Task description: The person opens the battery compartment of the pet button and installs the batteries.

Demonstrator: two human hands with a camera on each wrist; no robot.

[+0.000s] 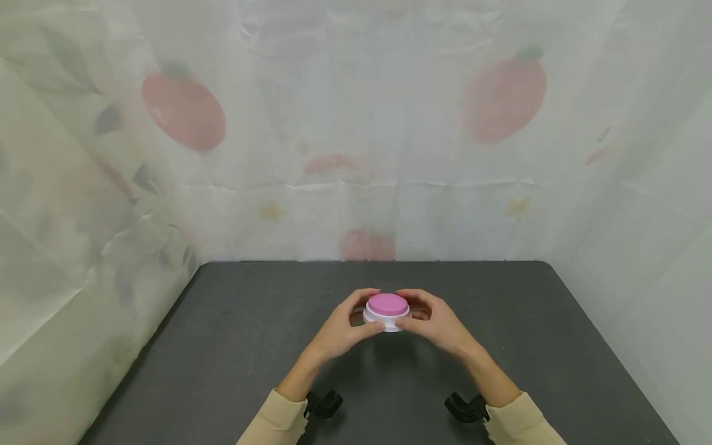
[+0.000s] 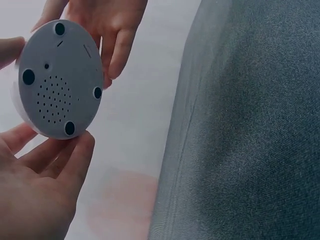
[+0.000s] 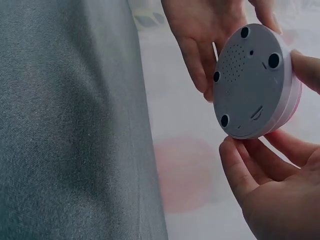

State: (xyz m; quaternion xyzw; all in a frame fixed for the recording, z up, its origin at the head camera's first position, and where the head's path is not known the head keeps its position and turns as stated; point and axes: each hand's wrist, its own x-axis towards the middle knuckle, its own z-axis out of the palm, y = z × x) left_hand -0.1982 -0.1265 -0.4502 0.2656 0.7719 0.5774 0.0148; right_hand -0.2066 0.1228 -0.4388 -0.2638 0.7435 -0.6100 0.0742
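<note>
Button (image 1: 387,310): round, pink top, white base, grey underside with speaker holes and four dark feet; held above the grey table (image 1: 233,346), mid-width. Left hand (image 1: 339,330) and right hand (image 1: 436,324): fingertips pinching its rim from opposite sides. Backdrop: fruit-print curtain (image 1: 183,111).

One round pink-topped button (image 1: 387,309), two hands, one dark table (image 1: 233,346), two black wrist mounts.

Sleeves: I am wearing long cream-beige sleeves (image 1: 278,420), ending at the wrists.
Wrist mounts: I am carrying black perforated camera mounts (image 1: 322,405) under both wrists.
Hands: I am wearing no gloves.
</note>
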